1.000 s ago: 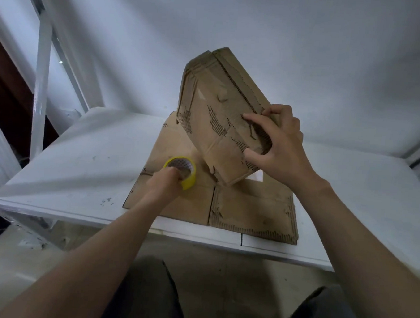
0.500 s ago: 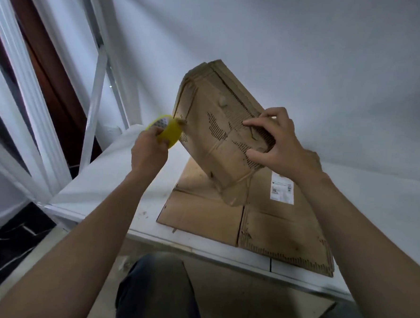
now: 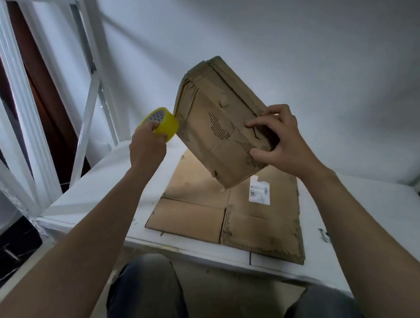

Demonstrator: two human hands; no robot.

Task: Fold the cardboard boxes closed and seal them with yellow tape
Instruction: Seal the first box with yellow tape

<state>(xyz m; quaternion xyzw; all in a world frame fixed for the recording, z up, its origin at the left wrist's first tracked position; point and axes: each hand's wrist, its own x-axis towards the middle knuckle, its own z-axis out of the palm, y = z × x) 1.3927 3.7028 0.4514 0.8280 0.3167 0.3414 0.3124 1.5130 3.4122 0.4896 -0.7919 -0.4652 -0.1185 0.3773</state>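
Observation:
A worn brown cardboard box (image 3: 213, 124), folded closed, is tilted in the air above the table, one corner pointing down. My right hand (image 3: 278, 143) grips its right edge, thumb below and fingers on the face. My left hand (image 3: 147, 145) holds a roll of yellow tape (image 3: 160, 124) raised beside the box's left edge, the roll touching or nearly touching that edge. No tape strip is visible on the box.
A flattened cardboard box (image 3: 228, 211) with a white label (image 3: 259, 192) lies on the white table (image 3: 372, 218). A white metal frame (image 3: 87, 102) and a dark wooden door stand at the left. My knees show below the table's front edge.
My left hand lifted the tape roll off the flat cardboard and brought it up to the box's left edge. The right hand kept its hold on the box, which stayed tilted.

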